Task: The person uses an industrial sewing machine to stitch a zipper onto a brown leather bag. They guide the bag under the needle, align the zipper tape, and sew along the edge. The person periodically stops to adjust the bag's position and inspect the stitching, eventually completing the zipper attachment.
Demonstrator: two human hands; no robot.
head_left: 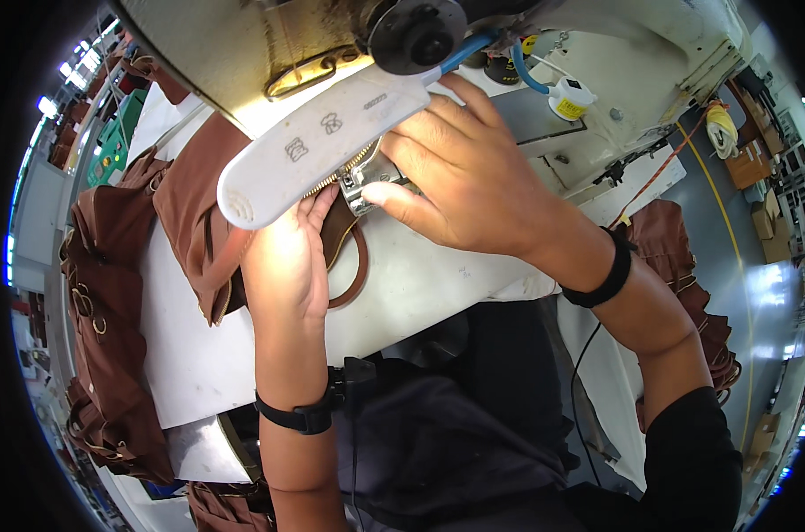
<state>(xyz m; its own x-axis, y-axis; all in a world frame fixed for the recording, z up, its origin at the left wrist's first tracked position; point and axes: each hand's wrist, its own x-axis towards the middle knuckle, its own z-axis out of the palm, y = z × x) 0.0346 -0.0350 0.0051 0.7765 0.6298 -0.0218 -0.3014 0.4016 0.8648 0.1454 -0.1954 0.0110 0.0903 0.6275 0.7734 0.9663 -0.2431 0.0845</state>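
Observation:
A brown bag (198, 182) with a gold-toothed zipper (360, 161) lies under the head of a sewing machine (216, 44). My left hand (287, 266) is closed on the bag's edge, its fingertips beside the zipper and the metal plate (356, 197) near the needle area. A long white lamp-like paddle (305, 146) covers part of that hand. My right hand (464, 173) reaches in from the other side with bent fingers, its thumb by the metal plate. Its other fingertips go behind the paddle, so what they grip is hidden. A brown strap handle (356, 270) loops beside my left hand.
More brown bags (109, 355) hang along the left table edge, and others (673, 257) are piled at right. A small white bottle (569, 97) with a blue tube stands on the machine bed. A black cable (581, 426) hangs near my lap.

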